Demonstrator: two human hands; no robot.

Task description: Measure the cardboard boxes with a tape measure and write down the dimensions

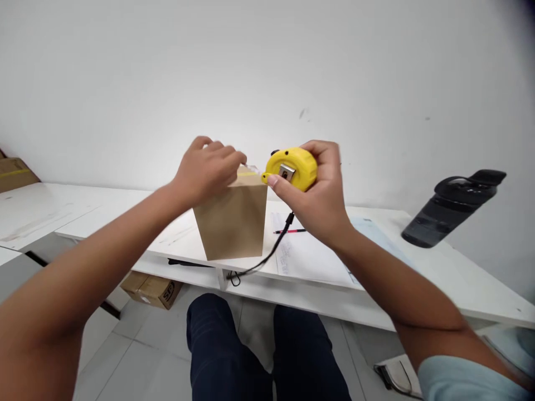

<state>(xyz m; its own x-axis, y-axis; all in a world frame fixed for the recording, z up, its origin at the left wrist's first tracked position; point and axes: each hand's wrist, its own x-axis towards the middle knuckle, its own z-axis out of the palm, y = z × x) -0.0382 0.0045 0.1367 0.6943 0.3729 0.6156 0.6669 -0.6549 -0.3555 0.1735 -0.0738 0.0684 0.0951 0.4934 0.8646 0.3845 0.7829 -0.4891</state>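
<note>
A yellow tape measure point(295, 167) is in my right hand point(324, 186), fingers behind the case and thumb across its front. Its black wrist strap point(273, 248) dangles below. A short pale stretch of tape blade point(253, 169), blurred, spans from the case to my left hand point(211, 170). That hand is closed, its fingertips pinched at the blade's end; the exact grip is partly hidden. Both hands are at the top of an upright brown cardboard box point(234, 223), which stands on the white desk point(137, 214). The left hand covers the box's upper left edge.
Right of the box lie written paper sheets point(309, 259) and a red-and-black pen point(298, 230). A dark shaker bottle point(451, 209) stands farther right. Another carton point(152, 288) sits below the desk, and one more point(16, 174) is at the far left. A white wall rises behind.
</note>
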